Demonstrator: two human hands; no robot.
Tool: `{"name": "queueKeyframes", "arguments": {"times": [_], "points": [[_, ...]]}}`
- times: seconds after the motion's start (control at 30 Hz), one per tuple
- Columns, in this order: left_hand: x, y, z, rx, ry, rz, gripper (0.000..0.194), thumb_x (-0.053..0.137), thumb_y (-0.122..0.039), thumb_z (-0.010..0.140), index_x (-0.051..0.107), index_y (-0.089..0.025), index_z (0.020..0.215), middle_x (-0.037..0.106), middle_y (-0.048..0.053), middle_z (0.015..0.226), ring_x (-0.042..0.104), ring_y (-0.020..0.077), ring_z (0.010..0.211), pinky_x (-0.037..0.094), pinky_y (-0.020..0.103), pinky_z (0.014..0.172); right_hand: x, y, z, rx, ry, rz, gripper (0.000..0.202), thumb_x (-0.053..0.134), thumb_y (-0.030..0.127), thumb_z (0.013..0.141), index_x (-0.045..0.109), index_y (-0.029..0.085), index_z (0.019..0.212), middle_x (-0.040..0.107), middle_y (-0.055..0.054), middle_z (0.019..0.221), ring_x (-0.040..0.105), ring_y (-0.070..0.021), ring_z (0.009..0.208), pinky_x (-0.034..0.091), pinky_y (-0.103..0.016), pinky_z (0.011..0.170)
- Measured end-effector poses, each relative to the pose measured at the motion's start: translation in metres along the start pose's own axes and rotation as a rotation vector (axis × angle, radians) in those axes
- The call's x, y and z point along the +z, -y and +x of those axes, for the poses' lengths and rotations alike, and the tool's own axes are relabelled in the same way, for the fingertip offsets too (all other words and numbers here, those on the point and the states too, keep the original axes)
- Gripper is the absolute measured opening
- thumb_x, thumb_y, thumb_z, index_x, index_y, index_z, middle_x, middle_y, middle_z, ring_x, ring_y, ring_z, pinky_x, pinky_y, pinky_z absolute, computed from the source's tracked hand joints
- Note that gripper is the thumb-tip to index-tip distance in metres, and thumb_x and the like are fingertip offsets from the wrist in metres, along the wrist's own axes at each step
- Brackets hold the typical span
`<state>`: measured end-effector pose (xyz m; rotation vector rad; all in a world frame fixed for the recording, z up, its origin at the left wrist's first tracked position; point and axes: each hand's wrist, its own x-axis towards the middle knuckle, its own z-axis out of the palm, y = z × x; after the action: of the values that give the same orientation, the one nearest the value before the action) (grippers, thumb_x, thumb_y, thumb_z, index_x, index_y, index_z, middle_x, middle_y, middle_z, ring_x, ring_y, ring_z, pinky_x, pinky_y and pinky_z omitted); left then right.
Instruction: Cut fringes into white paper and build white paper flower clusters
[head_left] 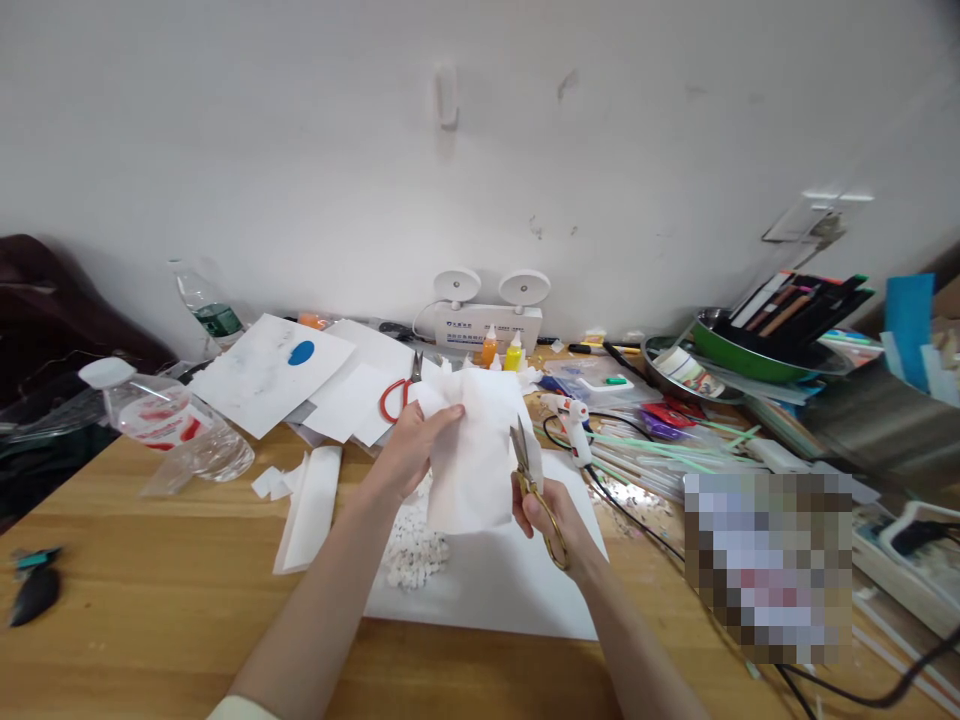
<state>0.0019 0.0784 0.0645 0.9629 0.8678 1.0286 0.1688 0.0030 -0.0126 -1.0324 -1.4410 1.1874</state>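
A white sheet of paper (476, 460) is pinched at its left side by my left hand (420, 440), thumb on top. At the sheet's right edge, my right hand (547, 505) grips gold-handled scissors (531, 480). Their blades point up and lie along that edge, slightly apart. A strip of paper stands just right of the blades. Below the held sheet lies a larger white sheet (495, 595) on the table, with a pile of small white scraps (416, 550) on it. Partly behind my left hand lie red-handled scissors (395, 400).
Wooden table (180, 600). At left are a large plastic bottle (172, 420), folded paper (311, 510) and a black-and-teal tool (37, 590). Glue bottles (513, 355) stand behind. To the right are a hot glue gun (574, 425), its cable, straws (637, 455) and a green bowl of markers (757, 345).
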Motion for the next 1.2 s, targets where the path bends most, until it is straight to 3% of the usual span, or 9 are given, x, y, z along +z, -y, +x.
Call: {"name": "queueKeyframes", "arguments": {"times": [0.23, 0.67, 1.2], "points": [[0.014, 0.000, -0.009, 0.004, 0.078, 0.100, 0.046, 0.073, -0.031, 0.062, 0.058, -0.015, 0.102, 0.064, 0.011, 0.106, 0.062, 0.0230, 0.090, 0.050, 0.030, 0.073, 0.002, -0.003, 0.000, -0.019, -0.022, -0.038, 0.051, 0.039, 0.064, 0.078, 0.038, 0.019, 0.053, 0.036, 0.003, 0.047, 0.034, -0.0099, 0.046, 0.025, -0.024, 0.045], [0.016, 0.001, -0.010, 0.076, -0.057, 0.443, 0.039, 0.073, -0.035, 0.060, 0.062, -0.015, 0.091, 0.067, 0.009, 0.096, 0.063, 0.0235, 0.087, 0.051, 0.031, 0.071, 0.004, -0.007, 0.000, 0.121, -0.152, 0.002, 0.050, 0.045, 0.066, 0.071, 0.043, 0.019, 0.056, 0.040, 0.003, 0.045, 0.039, -0.0096, 0.042, 0.030, -0.022, 0.039], [0.016, 0.004, -0.008, 0.077, -0.095, 0.350, 0.034, 0.069, -0.040, 0.063, 0.065, -0.015, 0.086, 0.068, 0.007, 0.089, 0.062, 0.0207, 0.081, 0.049, 0.027, 0.068, 0.008, -0.004, 0.001, 0.168, -0.201, -0.060, 0.053, 0.044, 0.066, 0.073, 0.037, 0.019, 0.048, 0.036, 0.004, 0.038, 0.034, -0.0075, 0.036, 0.027, -0.020, 0.035]]}}
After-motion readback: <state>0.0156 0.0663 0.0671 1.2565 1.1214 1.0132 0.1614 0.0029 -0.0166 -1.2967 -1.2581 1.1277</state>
